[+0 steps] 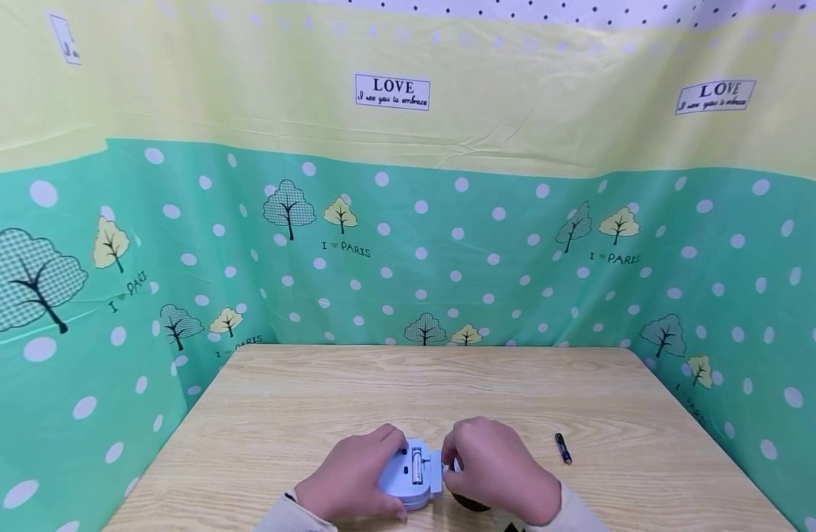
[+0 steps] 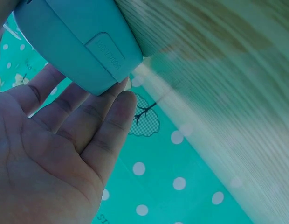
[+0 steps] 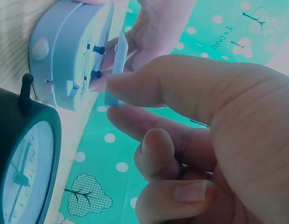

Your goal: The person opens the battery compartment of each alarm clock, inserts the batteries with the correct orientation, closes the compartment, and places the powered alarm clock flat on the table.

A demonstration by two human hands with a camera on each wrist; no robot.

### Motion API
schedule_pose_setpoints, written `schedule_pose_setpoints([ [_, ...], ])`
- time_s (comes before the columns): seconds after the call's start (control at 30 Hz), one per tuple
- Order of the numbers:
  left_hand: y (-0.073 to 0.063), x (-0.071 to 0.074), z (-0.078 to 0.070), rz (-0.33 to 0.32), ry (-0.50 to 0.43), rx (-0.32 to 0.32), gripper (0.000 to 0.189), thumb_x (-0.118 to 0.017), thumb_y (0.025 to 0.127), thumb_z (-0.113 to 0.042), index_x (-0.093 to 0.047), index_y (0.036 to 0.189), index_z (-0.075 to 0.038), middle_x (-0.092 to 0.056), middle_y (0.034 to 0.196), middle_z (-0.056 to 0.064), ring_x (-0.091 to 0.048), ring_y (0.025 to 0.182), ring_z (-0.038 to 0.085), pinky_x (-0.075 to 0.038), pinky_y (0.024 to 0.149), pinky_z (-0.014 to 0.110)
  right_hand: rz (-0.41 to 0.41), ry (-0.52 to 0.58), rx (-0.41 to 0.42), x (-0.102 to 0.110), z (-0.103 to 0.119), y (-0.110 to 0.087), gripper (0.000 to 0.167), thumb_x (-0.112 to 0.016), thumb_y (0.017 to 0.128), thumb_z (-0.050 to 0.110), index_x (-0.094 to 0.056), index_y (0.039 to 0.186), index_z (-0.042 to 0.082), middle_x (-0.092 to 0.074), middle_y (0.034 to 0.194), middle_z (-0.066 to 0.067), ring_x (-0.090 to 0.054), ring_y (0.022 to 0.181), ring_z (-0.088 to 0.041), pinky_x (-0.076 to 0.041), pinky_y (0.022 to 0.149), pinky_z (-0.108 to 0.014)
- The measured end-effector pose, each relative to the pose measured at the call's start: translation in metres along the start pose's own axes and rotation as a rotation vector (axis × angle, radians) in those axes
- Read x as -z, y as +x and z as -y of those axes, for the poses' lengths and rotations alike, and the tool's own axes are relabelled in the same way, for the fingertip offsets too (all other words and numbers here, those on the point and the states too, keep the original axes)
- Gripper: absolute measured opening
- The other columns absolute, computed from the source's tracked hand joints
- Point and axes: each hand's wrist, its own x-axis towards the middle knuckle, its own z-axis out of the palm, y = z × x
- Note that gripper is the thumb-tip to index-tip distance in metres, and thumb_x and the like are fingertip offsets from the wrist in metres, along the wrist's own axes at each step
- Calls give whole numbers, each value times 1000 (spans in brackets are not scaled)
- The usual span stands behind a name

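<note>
Right grip (image 1: 491,465): thumb and forefinger are pinching a small pale-blue cover (image 3: 118,65), while the remaining fingers are curling toward the palm. The cover is standing at the right edge of a light-blue device (image 1: 396,482), between the two grips; whether the two are touching, I am not able to tell from where I am standing. Its long axis is running front to back, roughly parallel to a seated battery (image 1: 417,467) that is lying exposed in the device's back. This, in my judgement, is the governing relation: the seated battery is lying to the left of the right grip, with the cover coming between them, aligned but offset.

Left grip (image 1: 355,476): it is clasping the device from the left, thumb at the near edge, fingers at the far edge.

Farther out, a black clock (image 3: 30,172) is standing near the right grip, partly hidden from above. Outermost, a loose dark battery (image 1: 563,448) is lying on the bench (image 1: 281,414), nearer the right grip, its long axis running roughly front to back.
</note>
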Motion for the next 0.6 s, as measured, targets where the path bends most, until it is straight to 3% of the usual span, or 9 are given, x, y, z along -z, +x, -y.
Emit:
schedule_pose_setpoints([
  [0.6, 1, 0, 1, 7, -2, 7, 78, -90, 64, -65, -57, 123, -26, -58, 115, -16, -53, 83, 0, -49, 73, 22, -14, 0, 6, -9, -2, 21, 5, -83, 78, 22, -80, 82, 23, -59, 69, 16, -48, 59, 0, -41, 53, -21],
])
